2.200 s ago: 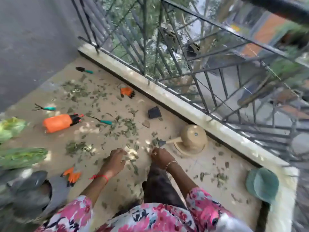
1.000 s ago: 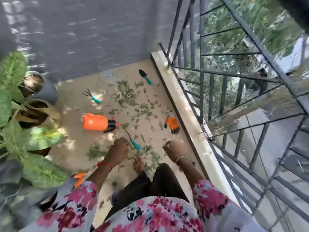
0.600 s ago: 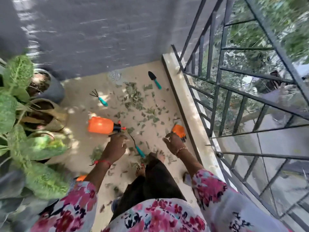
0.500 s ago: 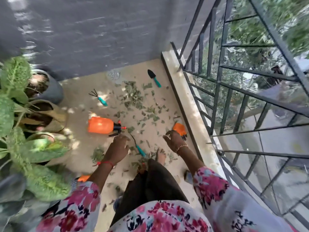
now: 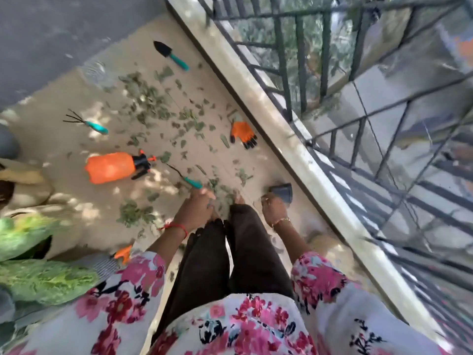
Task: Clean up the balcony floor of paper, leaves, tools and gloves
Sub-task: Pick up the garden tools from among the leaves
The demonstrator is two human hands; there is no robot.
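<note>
Green leaf scraps [image 5: 151, 98] litter the beige balcony floor [image 5: 64, 147]. On it lie a black trowel [image 5: 170, 55], a small rake [image 5: 84, 121], an orange sprayer [image 5: 110, 167], a teal-handled weeder [image 5: 188, 179] and an orange glove [image 5: 242, 133]. A second glove [image 5: 122, 253] peeks out by my left sleeve. My left hand [image 5: 197, 208] is curled low over the leaves, its fingertips at the weeder's handle end. My right hand [image 5: 273, 208] is curled beside a small black pot [image 5: 281, 192]. Blur hides what either hand holds.
A pale ledge [image 5: 256, 106] with a dark metal railing [image 5: 294, 73] runs along the right. A grey wall [image 5: 51, 26] closes the far end, with a floor drain [image 5: 94, 69] near it. Potted plants [image 5: 30, 278] crowd the left side. A leaf clump [image 5: 133, 213] lies left of my legs.
The view has tilted down and swung. My left hand has moved to the weeder's handle end. My right hand has drawn back from the orange glove to the black pot.
</note>
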